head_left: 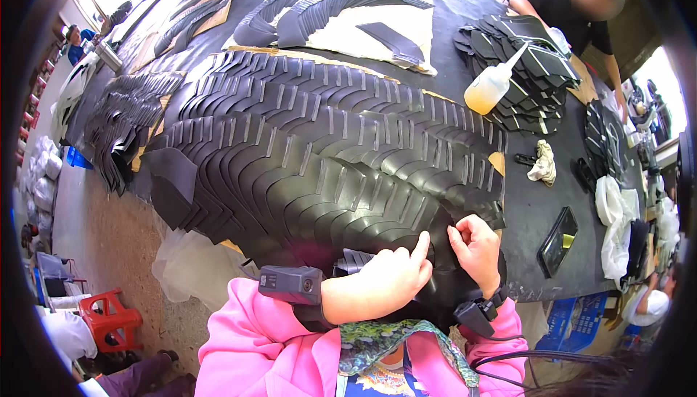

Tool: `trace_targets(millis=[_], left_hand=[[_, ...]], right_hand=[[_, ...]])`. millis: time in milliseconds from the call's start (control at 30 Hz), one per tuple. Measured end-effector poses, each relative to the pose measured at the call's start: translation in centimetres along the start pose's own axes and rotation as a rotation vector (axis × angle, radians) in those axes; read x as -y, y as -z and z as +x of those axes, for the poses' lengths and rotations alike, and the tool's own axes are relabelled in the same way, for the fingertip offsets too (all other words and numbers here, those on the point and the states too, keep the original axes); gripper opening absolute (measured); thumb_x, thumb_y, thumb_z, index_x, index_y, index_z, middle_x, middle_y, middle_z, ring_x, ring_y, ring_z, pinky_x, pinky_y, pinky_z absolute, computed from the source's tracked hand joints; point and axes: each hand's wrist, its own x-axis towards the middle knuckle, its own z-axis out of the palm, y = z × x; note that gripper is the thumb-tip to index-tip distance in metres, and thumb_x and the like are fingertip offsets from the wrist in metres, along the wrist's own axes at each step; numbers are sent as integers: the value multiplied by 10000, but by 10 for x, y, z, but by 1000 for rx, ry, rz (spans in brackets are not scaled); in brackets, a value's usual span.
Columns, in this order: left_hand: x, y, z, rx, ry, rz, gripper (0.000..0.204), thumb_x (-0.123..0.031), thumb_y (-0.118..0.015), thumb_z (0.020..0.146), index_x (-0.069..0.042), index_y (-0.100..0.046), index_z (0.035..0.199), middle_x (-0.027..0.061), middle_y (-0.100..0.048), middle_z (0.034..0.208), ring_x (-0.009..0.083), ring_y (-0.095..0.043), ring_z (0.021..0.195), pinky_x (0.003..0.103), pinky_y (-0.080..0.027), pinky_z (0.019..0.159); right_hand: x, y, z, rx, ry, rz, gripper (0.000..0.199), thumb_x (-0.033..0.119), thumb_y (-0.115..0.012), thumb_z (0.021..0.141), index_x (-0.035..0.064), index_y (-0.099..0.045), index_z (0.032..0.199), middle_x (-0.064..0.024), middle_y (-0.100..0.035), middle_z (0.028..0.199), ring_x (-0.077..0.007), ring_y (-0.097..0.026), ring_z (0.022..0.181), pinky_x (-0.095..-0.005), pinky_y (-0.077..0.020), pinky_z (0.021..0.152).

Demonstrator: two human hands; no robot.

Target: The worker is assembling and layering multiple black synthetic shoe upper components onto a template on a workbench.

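Observation:
Overlapping rows of curved black sheet pieces (290, 172), many with a pale grey strip along one edge, cover the table in front of me. Above their near right end is my left hand (396, 277), its index finger pointing out and the other fingers curled in. Close to its right, my right hand (478, 248) is closed, with thumb and index finger brought together. What either hand holds, if anything, is hidden or too small to make out. Dark material (441, 284) shows between and below the hands.
A squeeze bottle (486, 92) of yellow liquid stands at the right beside stacked black pieces (537, 56). Nearer are a crumpled cloth (542, 163) and a phone (557, 243). A co-worker (559, 5) leans in at the far right. A red stool (110, 321) stands lower left.

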Motion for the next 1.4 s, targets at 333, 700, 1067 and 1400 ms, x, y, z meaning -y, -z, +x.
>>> trace_targets(millis=[333,700,1067,1400], left_hand=[[14,40,-13,152,36,-454,450,4,-518,663,42,-413,1100,247,-411,1168,349,-532,867,384,-453,755],[7,27,-66,-518,473,-1991,402,-10,-493,794,-9,-412,1188,40,-514,1070,119,-493,958,278,-405,848],[-23,13,-52,-491,305,-1639,330,-105,-495,864,-11,-435,1175,46,-503,1088,124,-456,1019,282,-365,882],[-21,8,-57,-469,189,-1338,327,-46,-457,852,-2,-412,1173,94,-477,1104,178,-427,1086,310,-338,920]], right_hand=[[8,4,13,98,586,-490,428,74,-575,628,86,-543,1055,-60,-482,1027,-236,-447,935,-383,-322,858],[26,33,-11,78,483,-17,399,115,-649,669,50,-533,1044,-119,-511,1057,-280,-472,975,-377,-364,852],[86,6,-42,176,370,141,517,185,-736,609,13,-486,1027,-123,-524,906,-223,-566,715,-297,-480,624],[86,5,-39,96,434,118,357,-43,-561,652,-4,-488,999,-134,-559,846,-278,-583,726,-328,-481,639]])
